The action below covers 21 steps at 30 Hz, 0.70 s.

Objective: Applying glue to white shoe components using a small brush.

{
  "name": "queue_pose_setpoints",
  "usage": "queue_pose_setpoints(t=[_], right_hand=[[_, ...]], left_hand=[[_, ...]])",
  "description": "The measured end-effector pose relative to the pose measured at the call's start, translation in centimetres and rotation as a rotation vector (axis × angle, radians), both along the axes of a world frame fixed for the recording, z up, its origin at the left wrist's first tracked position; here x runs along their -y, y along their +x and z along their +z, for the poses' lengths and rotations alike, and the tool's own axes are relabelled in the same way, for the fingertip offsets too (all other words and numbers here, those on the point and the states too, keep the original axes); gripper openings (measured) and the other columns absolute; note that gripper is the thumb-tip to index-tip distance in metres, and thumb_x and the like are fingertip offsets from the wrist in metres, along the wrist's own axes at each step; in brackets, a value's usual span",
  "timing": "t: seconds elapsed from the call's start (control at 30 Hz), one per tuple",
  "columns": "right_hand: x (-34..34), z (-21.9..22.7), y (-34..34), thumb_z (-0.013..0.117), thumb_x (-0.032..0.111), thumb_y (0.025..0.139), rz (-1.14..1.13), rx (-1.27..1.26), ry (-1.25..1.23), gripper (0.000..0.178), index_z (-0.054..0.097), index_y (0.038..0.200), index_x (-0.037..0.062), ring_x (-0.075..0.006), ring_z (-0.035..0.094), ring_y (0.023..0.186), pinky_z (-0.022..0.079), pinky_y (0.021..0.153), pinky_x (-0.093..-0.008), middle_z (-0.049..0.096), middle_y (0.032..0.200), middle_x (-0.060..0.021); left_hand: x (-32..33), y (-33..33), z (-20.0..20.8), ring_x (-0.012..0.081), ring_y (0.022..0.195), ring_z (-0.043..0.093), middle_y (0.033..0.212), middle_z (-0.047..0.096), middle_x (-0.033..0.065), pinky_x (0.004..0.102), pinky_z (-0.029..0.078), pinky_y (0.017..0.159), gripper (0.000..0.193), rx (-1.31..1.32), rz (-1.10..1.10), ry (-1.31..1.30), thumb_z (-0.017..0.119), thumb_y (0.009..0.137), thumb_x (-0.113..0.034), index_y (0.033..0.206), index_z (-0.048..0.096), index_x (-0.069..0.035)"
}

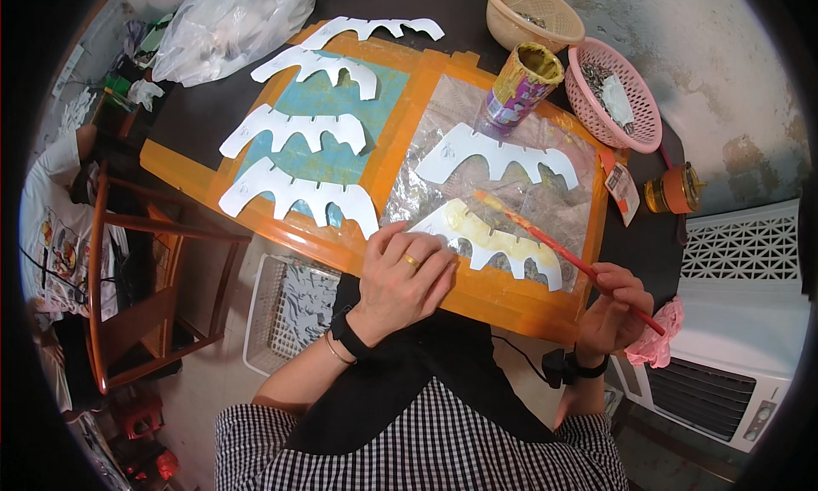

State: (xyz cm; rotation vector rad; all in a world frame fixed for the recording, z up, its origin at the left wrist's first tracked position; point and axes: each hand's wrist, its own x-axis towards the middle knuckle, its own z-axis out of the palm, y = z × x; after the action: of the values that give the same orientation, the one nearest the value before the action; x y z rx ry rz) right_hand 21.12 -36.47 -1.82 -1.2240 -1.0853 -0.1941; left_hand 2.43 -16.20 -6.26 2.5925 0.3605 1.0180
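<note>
My right hand pinches the red handle of a paintbrush. The brush's yellowish tip is over a white scalloped cutout, which has a wet yellow coating across its upper part. Curled at that cutout's left end is my left hand, with a ring on one finger; its fingertips are partly hidden. Another white cutout lies just above. A purple can, smeared with yellow inside and at its rim, stands beyond it.
More white cutouts lie on the left of the orange-taped board. A plastic bag sits at the back left. Beige and pink baskets stand at the back right. A jar and pink cloth are right.
</note>
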Motion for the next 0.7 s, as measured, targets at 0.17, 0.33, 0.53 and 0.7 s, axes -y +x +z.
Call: queue_pose_setpoints(t=[0.17,0.33,0.53,0.7], right_hand=[[-0.8,-0.1,-1.0,0.053,0.014,0.102,0.081,-0.019,-0.115,0.013,0.052,0.1,0.0008,-0.0344,0.068,0.087,0.057,0.08,-0.0434,0.066,0.092,-0.0193],[-0.7,-0.1,-1.6,0.053,0.014,0.101,0.13,-0.065,-0.146,0.013,0.052,0.098,0.002,-0.033,0.069,0.087,0.056,0.081,-0.0421,0.066,0.092,-0.0183],[0.0,0.5,-1.3,0.055,0.019,0.102,0.137,-0.077,-0.174,0.017,0.051,0.097,0.0025,-0.032,0.069,0.086,0.056,0.079,-0.0413,0.066,0.091,-0.0175],[0.6,0.7,-0.3,0.055,0.022,0.102,0.086,-0.099,-0.135,0.021,0.051,0.097,0.0023,-0.0312,0.068,0.082,0.057,0.076,-0.0408,0.066,0.089,-0.0167]], left_hand=[[0.0,0.1,-0.1,0.019,0.091,0.06,0.093,0.063,0.001,0.0431,0.043,0.099,0.017,0.013,-0.003,-0.001,0.075,0.078,-0.018,0.094,0.071,-0.014],[0.0,0.0,-0.2,0.0194,0.092,0.059,0.093,0.063,0.0013,0.0435,0.043,0.099,0.017,-0.009,-0.005,0.0,0.075,0.078,-0.017,0.095,0.071,-0.013],[0.0,0.1,-0.1,0.0194,0.092,0.059,0.093,0.063,0.0014,0.0436,0.043,0.099,0.018,0.004,-0.005,0.001,0.075,0.078,-0.017,0.094,0.071,-0.013],[0.0,0.0,-0.1,0.0196,0.092,0.06,0.092,0.063,0.0014,0.0435,0.043,0.099,0.018,0.0,-0.002,-0.005,0.076,0.078,-0.017,0.094,0.07,-0.013]])
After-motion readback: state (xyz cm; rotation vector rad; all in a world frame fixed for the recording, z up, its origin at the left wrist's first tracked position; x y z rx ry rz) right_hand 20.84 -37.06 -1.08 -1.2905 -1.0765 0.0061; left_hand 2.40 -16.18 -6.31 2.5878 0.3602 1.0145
